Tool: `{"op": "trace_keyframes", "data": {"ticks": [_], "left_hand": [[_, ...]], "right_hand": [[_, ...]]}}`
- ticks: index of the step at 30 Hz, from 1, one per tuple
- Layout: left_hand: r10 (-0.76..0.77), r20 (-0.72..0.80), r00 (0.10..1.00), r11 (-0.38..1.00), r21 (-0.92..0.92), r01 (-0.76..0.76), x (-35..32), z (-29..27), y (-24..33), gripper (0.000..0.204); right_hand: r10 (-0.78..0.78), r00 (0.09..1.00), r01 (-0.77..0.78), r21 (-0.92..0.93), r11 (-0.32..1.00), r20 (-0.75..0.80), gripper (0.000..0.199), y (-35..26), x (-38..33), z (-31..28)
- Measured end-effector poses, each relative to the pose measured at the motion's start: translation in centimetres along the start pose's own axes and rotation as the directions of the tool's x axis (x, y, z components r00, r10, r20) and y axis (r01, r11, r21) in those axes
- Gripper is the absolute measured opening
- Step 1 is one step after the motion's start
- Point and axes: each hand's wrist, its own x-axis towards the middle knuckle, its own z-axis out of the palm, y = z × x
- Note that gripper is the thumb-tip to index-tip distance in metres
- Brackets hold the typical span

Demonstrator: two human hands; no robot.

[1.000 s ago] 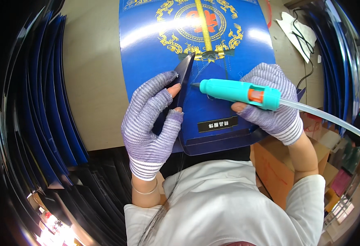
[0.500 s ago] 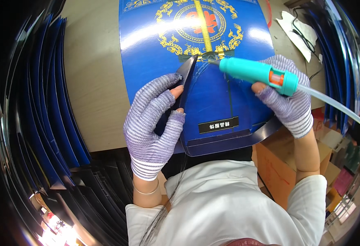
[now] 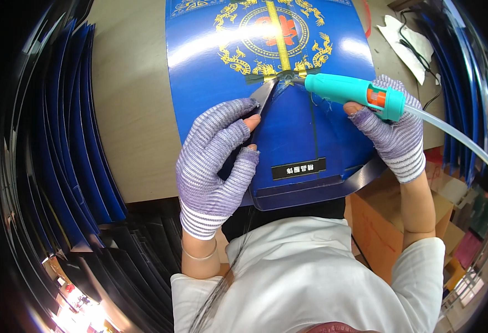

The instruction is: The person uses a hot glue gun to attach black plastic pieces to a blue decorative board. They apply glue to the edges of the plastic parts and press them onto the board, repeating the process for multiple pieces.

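Note:
A shiny blue cardboard piece [image 3: 210, 83] with gold dragons and a red emblem lies on the table in front of me. Its near part narrows into a curved panel with a dark strip along the edge [image 3: 305, 195] and a small black label [image 3: 298, 168]. My left hand [image 3: 213, 161], in a striped fingertip-less glove, pinches the dark edge strip [image 3: 266, 95] on the panel's left side. In my right hand [image 3: 391, 130], gloved alike, is a turquoise glue gun [image 3: 338, 90]. Its nozzle points left, at the strip's tip beside a dark bow; whether they touch I cannot tell.
Stacks of blue sheets stand at the left [image 3: 66, 133] and far right [image 3: 455, 94]. White paper [image 3: 402, 47] with a black cord lies at the back right of the table [image 3: 136, 111]. Below the table's right side is a cardboard box [image 3: 383, 222].
My left hand has pressed the strip's tip rightward, closer to the bow. The glue gun has shifted slightly right. The whole scene sits a little further right in view.

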Motion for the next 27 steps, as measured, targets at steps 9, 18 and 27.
{"op": "trace_keyframes", "data": {"ticks": [9,18,27], "left_hand": [[0.070,0.076,0.995,0.996,0.053,-0.074,0.4,0.2,-0.1,0.039],[0.054,0.091,0.994,0.965,0.251,-0.075,0.8,0.2,0.4,0.039],[0.068,0.072,0.995,0.962,0.259,-0.085,0.8,0.5,0.2,0.037]], "right_hand": [[0.038,0.998,-0.043,0.096,0.994,0.052,0.035,0.0,0.1,-0.4],[0.026,0.995,-0.030,0.043,0.999,0.095,0.032,0.1,0.4,-1.3],[-0.137,0.991,0.137,0.005,0.991,-0.003,0.033,-0.7,0.9,-0.5]]}}
